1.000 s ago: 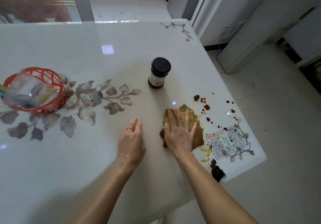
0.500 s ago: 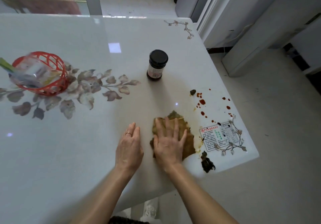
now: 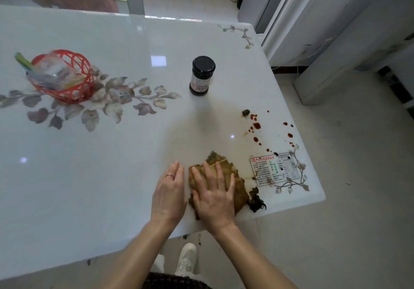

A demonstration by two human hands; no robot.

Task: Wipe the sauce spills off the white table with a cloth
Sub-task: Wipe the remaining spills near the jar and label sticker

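Observation:
A stained brown-yellow cloth [image 3: 231, 173] lies flat near the front right corner of the white table [image 3: 112, 165]. My right hand [image 3: 214, 196] presses on it with straight, spread fingers. Just left of the cloth, my left hand [image 3: 169, 193] rests flat on the table, a ring on one finger. Red sauce drops [image 3: 256, 125] dot the table beyond the cloth to the right. A dark clump of residue [image 3: 256, 201] sits at the cloth's right edge, close to the table's front edge.
A dark sauce jar [image 3: 202, 75] with a black lid stands upright behind the spills. A red plastic basket [image 3: 67, 77] with bags sits at the far left. A printed label [image 3: 274, 169] is stuck on the right corner. My white shoe [image 3: 186, 259] shows below the table's edge.
My right hand has drawn the cloth back toward the front edge, up against the dark clump. My left hand stays flat beside it.

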